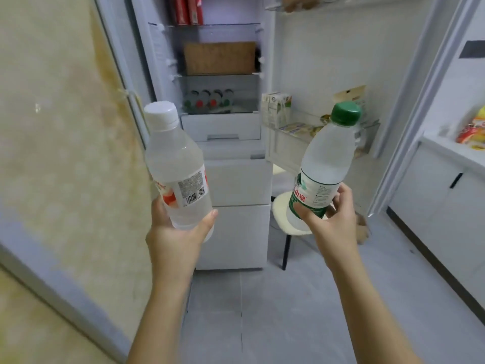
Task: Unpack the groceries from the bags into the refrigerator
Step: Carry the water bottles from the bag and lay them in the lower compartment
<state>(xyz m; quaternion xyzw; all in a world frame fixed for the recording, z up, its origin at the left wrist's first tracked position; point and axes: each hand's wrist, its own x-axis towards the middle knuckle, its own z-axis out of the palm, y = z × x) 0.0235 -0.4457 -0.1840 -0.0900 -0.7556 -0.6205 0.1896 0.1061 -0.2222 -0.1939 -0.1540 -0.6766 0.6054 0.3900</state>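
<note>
My left hand [178,232] grips the base of a clear bottle with a white cap [175,158], held upright in front of the open refrigerator [236,179]. My right hand [333,219] holds a clear bottle with a green cap and green label [325,164], tilted slightly right, in front of the open fridge door [328,61]. Inside the fridge a brown box [219,57] sits on the middle shelf, red packages [187,9] stand above it, and several small bottles [210,101] stand on the lower shelf. The door shelf [294,135] holds cartons [275,106] and packets.
A white round stool [282,214] stands behind the open door. A wall [65,153] runs along my left. White cabinets and a counter [451,151] with colourful snack packets [472,130] are at the right. Grey tiled floor [262,311] lies below my arms.
</note>
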